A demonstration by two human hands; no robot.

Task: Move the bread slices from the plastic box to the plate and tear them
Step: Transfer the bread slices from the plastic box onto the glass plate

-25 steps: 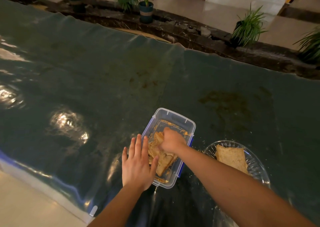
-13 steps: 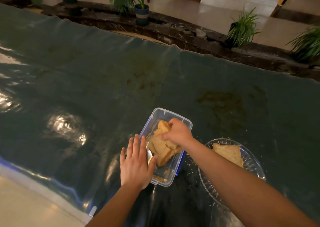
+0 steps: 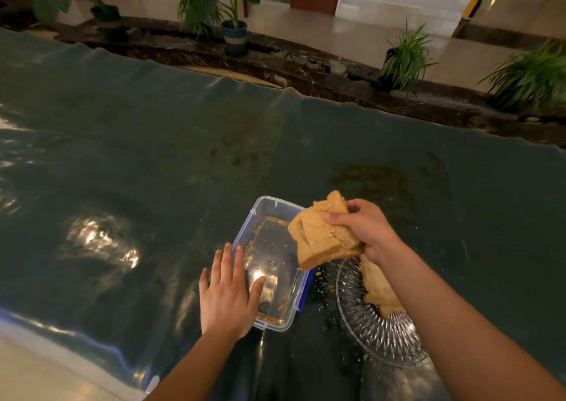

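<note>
My right hand (image 3: 364, 229) is shut on a bunch of bread slices (image 3: 321, 233) and holds them in the air between the plastic box and the plate. The clear plastic box (image 3: 271, 210) with blue clips holds only crumbs along its floor. My left hand (image 3: 226, 293) lies flat with fingers spread on the box's near left rim. The glass plate (image 3: 367, 333) sits to the right of the box with one bread slice (image 3: 378, 290) on it, partly hidden by my right forearm.
A dark green plastic sheet (image 3: 153, 155) covers the table, with stains near its middle and crumbs scattered between box and plate. Potted plants (image 3: 234, 17) line a dark ledge beyond the far edge. The table's near edge runs at the lower left.
My right hand has lifted the bread slices out of the box and carried them rightward toward the plate. The box now shows only crumbs. My left hand has stayed on the box.
</note>
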